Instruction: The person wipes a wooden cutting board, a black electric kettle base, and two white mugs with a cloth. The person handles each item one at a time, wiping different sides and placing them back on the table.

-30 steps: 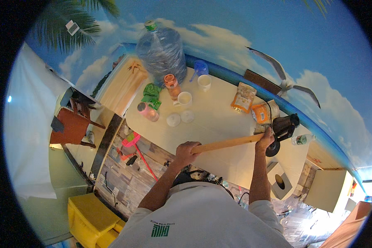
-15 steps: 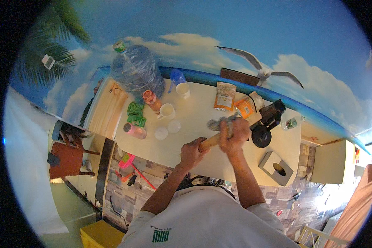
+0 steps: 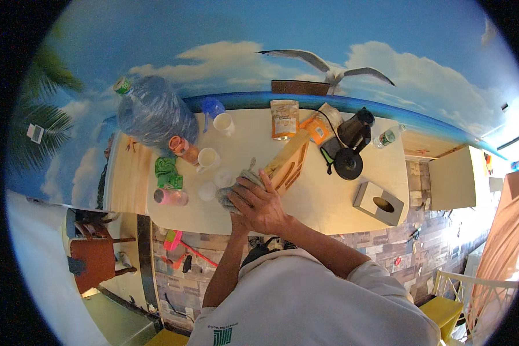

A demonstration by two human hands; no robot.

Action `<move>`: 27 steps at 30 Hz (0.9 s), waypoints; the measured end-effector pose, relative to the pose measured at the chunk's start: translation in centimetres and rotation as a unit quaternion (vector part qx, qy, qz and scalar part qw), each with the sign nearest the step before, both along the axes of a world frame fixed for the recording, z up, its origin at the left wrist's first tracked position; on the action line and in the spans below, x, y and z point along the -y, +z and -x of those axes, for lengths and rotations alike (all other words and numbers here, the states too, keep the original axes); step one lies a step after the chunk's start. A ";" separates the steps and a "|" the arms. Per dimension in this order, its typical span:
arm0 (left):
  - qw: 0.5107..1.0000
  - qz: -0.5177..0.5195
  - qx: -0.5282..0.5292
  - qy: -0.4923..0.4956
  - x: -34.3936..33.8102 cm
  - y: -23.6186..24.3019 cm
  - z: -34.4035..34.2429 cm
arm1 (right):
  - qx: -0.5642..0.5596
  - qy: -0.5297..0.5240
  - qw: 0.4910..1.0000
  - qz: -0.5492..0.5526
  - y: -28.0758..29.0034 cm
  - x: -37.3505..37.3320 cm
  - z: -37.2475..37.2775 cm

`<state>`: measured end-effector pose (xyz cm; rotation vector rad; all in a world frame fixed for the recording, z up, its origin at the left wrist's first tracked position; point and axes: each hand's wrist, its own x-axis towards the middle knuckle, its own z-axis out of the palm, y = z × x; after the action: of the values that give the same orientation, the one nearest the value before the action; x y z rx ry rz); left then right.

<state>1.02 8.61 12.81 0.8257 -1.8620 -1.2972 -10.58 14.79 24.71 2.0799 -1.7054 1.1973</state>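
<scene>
A slotted wooden holder [image 3: 289,163] is raised over the table, tilted with its far end up to the right. My right hand [image 3: 264,206] is closed over a grey cloth [image 3: 236,191] at the holder's near end, fingers pointing up and left. Below and behind it, my left hand [image 3: 240,224] grips that same end, its fingers mostly hidden by the cloth and the right hand. Just left of the hands, clear round lids [image 3: 207,191] lie near a white mug [image 3: 208,160].
Left stand a wrapped water jug [image 3: 155,112], a pink bottle [image 3: 171,197], green cloth [image 3: 168,172], another white cup [image 3: 224,124] and a blue item [image 3: 212,106]. Right are pouches [image 3: 285,120], a black coffee grinder [image 3: 354,130], a clear bottle [image 3: 388,137] and a tissue box [image 3: 379,203].
Both hands have come together, shifting left and nearer. My right hand has moved with the cloth from the holder's far part to its near end. The holder now points up and right.
</scene>
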 end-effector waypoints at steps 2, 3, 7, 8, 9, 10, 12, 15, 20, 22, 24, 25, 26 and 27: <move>0.994 -0.079 -0.075 -0.009 -0.3 0.8 0.1 | -0.006 -0.008 1.000 -0.024 0.0 -0.7 0.6; 0.988 -0.111 -0.108 -0.010 -0.6 1.2 0.2 | -0.001 -0.011 0.999 -0.040 0.3 -0.9 1.1; 0.993 -0.114 -0.029 -0.017 -1.3 7.1 1.1 | 0.026 -0.065 0.996 -0.050 0.5 -1.7 5.6; 0.994 -0.101 0.044 -0.015 -1.7 9.8 1.7 | 0.033 -0.089 0.995 -0.040 0.4 -1.7 7.3; 0.996 -0.083 -0.017 -0.020 -1.6 9.0 1.7 | 0.020 -0.115 0.992 -0.042 0.8 -1.5 8.6; 0.995 -0.089 -0.024 -0.021 -1.7 9.1 1.7 | 0.006 -0.145 0.988 -0.046 0.9 -1.3 10.0; 0.994 -0.101 -0.038 -0.023 -1.9 9.8 1.6 | 0.000 -0.190 0.982 -0.009 1.4 -1.1 13.0; 0.994 -0.092 -0.048 -0.022 -1.9 9.7 1.7 | -0.017 -0.222 0.975 -0.004 1.7 -1.0 13.0; 0.995 -0.088 -0.034 -0.024 -1.5 7.9 1.5 | 0.005 -0.087 0.996 -0.034 -0.2 -1.8 6.0; 0.965 -0.239 -0.105 0.009 -1.6 7.4 1.4 | 0.028 -0.034 0.998 -0.047 0.0 -2.4 2.0; 0.829 -0.498 -0.243 0.074 -1.7 8.3 2.0 | 0.035 0.016 0.998 -0.053 0.0 -2.7 0.0; 0.844 -0.478 -0.233 0.067 -1.6 8.2 1.9 | 0.027 0.011 0.998 -0.059 -0.3 -2.6 0.5; 0.858 -0.456 -0.226 0.064 -1.6 8.1 1.7 | 0.018 0.010 0.998 -0.064 -1.0 -2.4 1.3; 0.948 -0.284 -0.140 0.021 -1.5 7.3 1.2 | 0.008 0.009 0.997 -0.071 -1.3 -2.4 2.2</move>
<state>-0.15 10.14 20.11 0.8997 -1.2511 -1.8529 -12.76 17.18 23.43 2.1746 -1.8334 1.1308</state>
